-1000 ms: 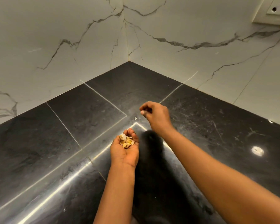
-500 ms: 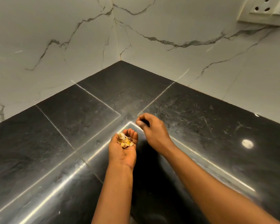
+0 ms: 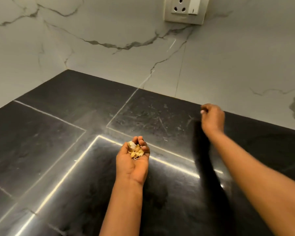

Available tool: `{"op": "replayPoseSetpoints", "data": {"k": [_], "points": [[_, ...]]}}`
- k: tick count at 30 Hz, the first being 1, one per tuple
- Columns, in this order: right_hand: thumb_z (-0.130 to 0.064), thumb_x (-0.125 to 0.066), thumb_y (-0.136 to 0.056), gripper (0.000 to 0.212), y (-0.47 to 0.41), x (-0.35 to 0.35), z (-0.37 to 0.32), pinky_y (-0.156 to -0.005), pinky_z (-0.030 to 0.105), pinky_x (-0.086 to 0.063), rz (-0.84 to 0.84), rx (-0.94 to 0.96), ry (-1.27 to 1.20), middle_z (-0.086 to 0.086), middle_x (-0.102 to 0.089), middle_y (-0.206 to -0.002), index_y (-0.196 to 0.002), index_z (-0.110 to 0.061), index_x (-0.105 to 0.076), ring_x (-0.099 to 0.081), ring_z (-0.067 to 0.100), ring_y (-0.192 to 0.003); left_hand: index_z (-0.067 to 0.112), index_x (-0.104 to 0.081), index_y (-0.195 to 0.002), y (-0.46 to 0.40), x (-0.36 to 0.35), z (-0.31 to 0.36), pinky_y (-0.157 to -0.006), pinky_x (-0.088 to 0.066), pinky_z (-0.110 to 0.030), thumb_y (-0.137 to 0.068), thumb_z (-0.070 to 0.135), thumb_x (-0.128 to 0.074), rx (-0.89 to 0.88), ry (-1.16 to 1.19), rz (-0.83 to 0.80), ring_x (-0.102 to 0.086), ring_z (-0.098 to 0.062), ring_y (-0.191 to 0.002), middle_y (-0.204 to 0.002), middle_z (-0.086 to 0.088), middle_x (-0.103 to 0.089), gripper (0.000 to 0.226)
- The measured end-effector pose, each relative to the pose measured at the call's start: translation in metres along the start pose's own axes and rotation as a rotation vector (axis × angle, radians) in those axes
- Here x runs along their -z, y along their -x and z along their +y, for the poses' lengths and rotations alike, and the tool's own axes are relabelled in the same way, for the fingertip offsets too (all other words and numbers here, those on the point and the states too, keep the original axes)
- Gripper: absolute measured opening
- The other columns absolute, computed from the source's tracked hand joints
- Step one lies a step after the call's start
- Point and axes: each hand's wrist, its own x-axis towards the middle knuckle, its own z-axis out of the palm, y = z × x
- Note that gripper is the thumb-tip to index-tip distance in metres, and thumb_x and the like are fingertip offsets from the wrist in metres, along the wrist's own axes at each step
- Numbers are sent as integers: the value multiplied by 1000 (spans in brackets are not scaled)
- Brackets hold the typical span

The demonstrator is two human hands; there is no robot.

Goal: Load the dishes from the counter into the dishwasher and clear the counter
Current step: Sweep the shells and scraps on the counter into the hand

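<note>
My left hand (image 3: 132, 165) is palm up over the black stone counter (image 3: 54, 133), fingers curled into a cup round a small heap of tan nut shells (image 3: 136, 151). My right hand (image 3: 212, 119) reaches to the right, low over the counter close to the foot of the marble wall. Its fingers are curled and its fingertips pinch together at a small whitish scrap (image 3: 202, 111). No dishes or dishwasher are in view.
White marble walls (image 3: 109, 62) meet in a corner at the back left of the counter. A wall socket (image 3: 184, 10) sits high on the right-hand wall. A few tiny pale specks (image 3: 164, 140) lie on the counter beyond my left hand.
My right hand moved from beside my left hand out to the right, to the foot of the wall. My view turned right, and my left hand kept its shells.
</note>
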Motion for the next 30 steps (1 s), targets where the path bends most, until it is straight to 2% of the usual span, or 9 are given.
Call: {"op": "replayPoseSetpoints", "data": {"k": [5,9,12,18,21,23,25,27,30], "points": [[0,-48,-91,24,-57,-11,39,-81,32,-40,-131,13,176,20,-61,-111,-105,-2,-68,-55,37,-103,2,-57,-90,-23,-10,-14,-48,-48,-19,-103,18,-33,10,-31,-25,-55,-16,-69,-71,-12,-65,31],[-15,-46,-87,20,-65,-24,34,-74,38,-43,-48,78,300,11,-60,-96,-79,-5,-62,-58,32,-89,2,-58,-92,-36,-14,-15,-49,-49,-20,-103,20,-33,-12,-53,-25,-56,-16,-69,-73,-12,-65,33],[-15,-46,-90,19,-57,-22,27,-71,35,-38,-131,97,328,11,-58,-99,-85,-6,-61,-53,29,-88,2,-58,-93,-37,-12,-11,-50,-49,-20,-103,22,-34,-27,-58,-26,-56,-16,-69,-75,-12,-65,33],[-6,-51,-89,13,32,-40,-13,-67,30,-30,-289,540,210,1,-54,-90,-86,-16,-60,-47,19,-87,4,-59,-93,-24,3,1,-52,-50,-20,-103,21,-34,-71,-29,-35,-58,-15,-67,-76,-11,-65,32],[-8,-56,-90,11,54,-40,-16,-75,34,-40,-298,536,44,1,-62,-94,-91,-16,-63,-51,20,-90,5,-59,-94,-10,16,10,-52,-50,-20,-103,23,-34,-102,-29,-14,-58,-14,-66,-75,-10,-65,32],[-15,-54,-94,21,38,-45,-13,-96,36,-39,-246,348,83,13,-62,-118,-113,-12,-62,-53,32,-114,4,-59,-94,1,30,20,-52,-50,-20,-103,22,-35,-149,-23,-2,-60,-14,-64,-76,-9,-66,32],[-31,-39,-102,52,28,-51,-19,-118,41,-17,-386,187,258,20,-29,-154,-146,-4,-35,-23,34,-144,5,-60,-95,16,42,30,-52,-50,-20,-102,22,-35,-196,-18,-2,-62,-14,-63,-78,-9,-66,31],[-42,-21,-104,64,42,-67,-34,-121,42,2,-495,163,365,17,-2,-161,-153,-3,-10,3,29,-149,7,-61,-95,36,55,37,-52,-50,-20,-102,22,-35,-243,-8,0,-61,-14,-66,-81,-8,-66,31],[-44,-14,-103,67,89,-86,-67,-120,41,6,-502,290,373,15,4,-162,-153,-1,-4,9,26,-149,8,-62,-92,74,79,37,-51,-50,-22,-99,24,-40,-308,61,23,-59,-14,-66,-83,-7,-64,28]]}}
